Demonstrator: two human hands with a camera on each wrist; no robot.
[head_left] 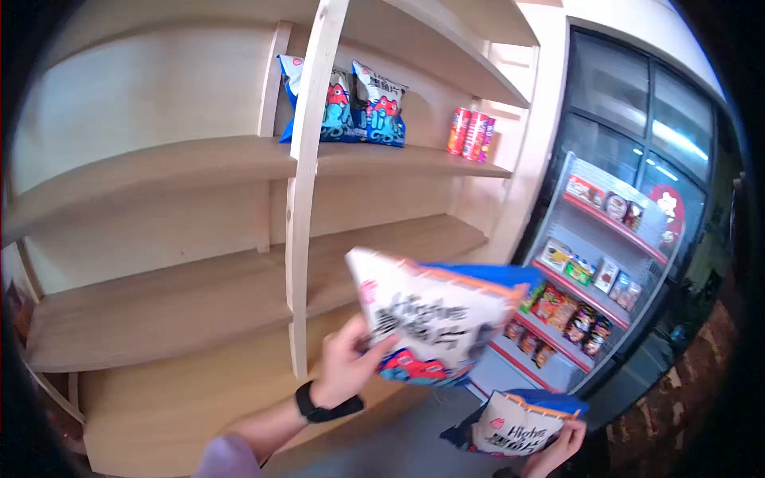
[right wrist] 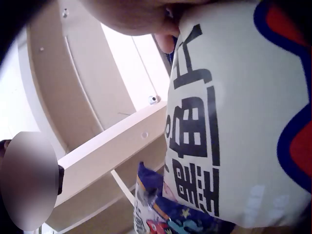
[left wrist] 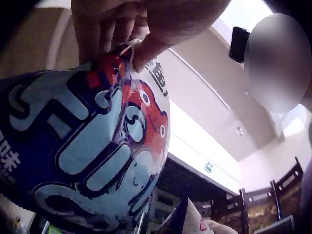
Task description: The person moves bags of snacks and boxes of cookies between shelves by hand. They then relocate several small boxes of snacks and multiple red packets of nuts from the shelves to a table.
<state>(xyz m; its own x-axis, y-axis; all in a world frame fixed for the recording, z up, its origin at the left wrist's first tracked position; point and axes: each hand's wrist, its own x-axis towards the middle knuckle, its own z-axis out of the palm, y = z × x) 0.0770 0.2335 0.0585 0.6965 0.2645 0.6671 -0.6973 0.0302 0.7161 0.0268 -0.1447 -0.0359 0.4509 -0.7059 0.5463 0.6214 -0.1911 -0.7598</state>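
Note:
A white and blue snack bag (head_left: 434, 319) is pinched at its edge between the thumb and fingers of my left hand (head_left: 348, 362), held in front of the wooden shelves. The left wrist view shows the same bag (left wrist: 97, 146) creased under the thumb of my left hand (left wrist: 161, 24). Lower right, my right hand (head_left: 558, 452) grips a second, similar bag (head_left: 514, 430) by its side. That bag (right wrist: 234, 117) fills much of the right wrist view, below my right hand (right wrist: 136, 14). The two bags hang apart in the head view.
Two similar bags (head_left: 381, 107) stand on the upper wooden shelf (head_left: 191, 167), with red cans (head_left: 476, 135) to their right. A wooden post (head_left: 299, 239) rises at the shelves' front. Behind at the right stands a rack (head_left: 610, 219) of packaged snacks, beside dark-framed glass doors.

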